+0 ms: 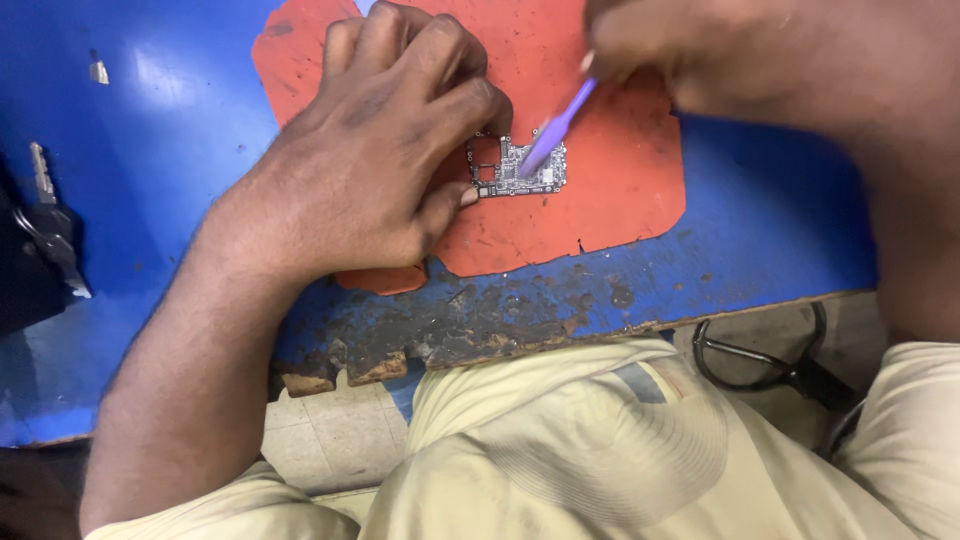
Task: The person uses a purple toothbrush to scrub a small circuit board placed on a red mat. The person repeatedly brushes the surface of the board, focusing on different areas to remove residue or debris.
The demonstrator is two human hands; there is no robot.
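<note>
my left hand (385,160) pinning small circuit board (517,168) on orange mat (610,190), my right hand (760,60) pressing purple plastic tool (556,130) onto board, worn blue bench (180,110)

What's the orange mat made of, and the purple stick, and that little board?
Orange mat: probably silicone or rubber, matte, with ragged, nicked edges. Purple stick: likely plastic, smooth, slightly see-through. Circuit board: rigid board with shiny metal parts, seemingly fibreglass.
</note>
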